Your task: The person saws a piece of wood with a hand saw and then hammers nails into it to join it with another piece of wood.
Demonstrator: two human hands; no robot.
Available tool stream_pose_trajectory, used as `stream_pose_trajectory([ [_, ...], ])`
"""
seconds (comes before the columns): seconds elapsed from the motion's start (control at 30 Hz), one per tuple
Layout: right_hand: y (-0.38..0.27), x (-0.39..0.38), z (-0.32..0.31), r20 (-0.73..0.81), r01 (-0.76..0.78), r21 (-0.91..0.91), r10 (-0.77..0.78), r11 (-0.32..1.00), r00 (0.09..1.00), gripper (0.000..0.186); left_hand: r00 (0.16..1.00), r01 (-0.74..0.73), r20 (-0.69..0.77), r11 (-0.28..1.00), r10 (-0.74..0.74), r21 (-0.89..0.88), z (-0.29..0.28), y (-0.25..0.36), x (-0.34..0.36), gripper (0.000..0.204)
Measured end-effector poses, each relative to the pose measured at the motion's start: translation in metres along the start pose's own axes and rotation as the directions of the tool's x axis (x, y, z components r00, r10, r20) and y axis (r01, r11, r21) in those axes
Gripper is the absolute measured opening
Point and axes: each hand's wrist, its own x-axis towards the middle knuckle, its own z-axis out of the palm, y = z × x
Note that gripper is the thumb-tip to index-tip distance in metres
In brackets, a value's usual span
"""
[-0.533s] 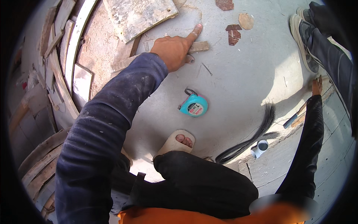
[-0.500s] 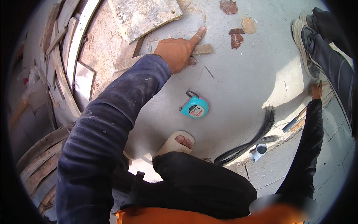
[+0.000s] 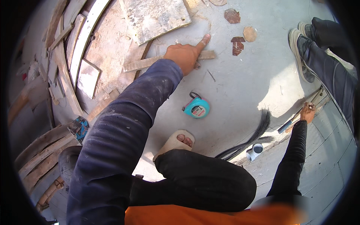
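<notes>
My left hand (image 3: 184, 57) lies across a narrow wooden strip (image 3: 144, 63) on the floor. Its index finger is stretched past the strip onto the concrete, while the other fingers are curled and partly hidden. Below it rests a turquoise tape measure (image 3: 197, 107) with a dark wrist loop. At the right, my right hand (image 3: 308, 111) is closed around a tool with a slim wooden handle and a blue-grey end (image 3: 285, 126). The tool lies along the edge of the block ledge; its exact kind is unclear.
Boards (image 3: 157, 18) and scrap timber (image 3: 80, 41) crowd the left. Brown board pieces (image 3: 237, 45) lie ahead. Black wires (image 3: 258, 129) and a grey pipe fitting (image 3: 255, 152) sit near my knee. Another person's shoe (image 3: 300, 56) stands at the right, beside the block ledge (image 3: 318, 157).
My right hand has drawn nearer along the ledge and closed around the tool's handle. My left hand keeps its pose on the strip while the whole view shifts slightly.
</notes>
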Motion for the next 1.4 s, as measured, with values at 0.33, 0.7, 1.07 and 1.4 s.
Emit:
stream_pose_trajectory([
  [0.33, -0.074, -0.164, -0.129, -0.127, 0.124, 0.08, -0.113, 0.989, 0.985, 0.051, 0.991, -0.106, -0.078, 0.994, 0.109, 0.034, 0.007, -0.01, 0.01, 0.104],
  [0.7, -0.119, -0.373, -0.19, -0.027, -0.076, 0.71, 0.136, 0.7, 0.99, 0.045, 0.985, -0.173, -0.065, 0.877, 0.162, -0.448, -0.07, -0.112, -0.174, 0.113],
  [1.07, -0.108, -0.508, -0.132, 0.486, -0.515, 0.729, 0.189, 0.452, 0.853, 0.043, 0.809, -0.179, -0.582, 0.905, -0.089, -0.386, 0.057, -0.31, -0.364, 0.068],
  [1.4, -0.11, -0.545, -0.046, 0.804, -0.619, 0.462, -0.006, 0.635, 0.594, 0.037, 0.769, -0.252, -0.639, 0.909, -0.021, -0.333, 0.146, -0.299, -0.329, 0.053],
])
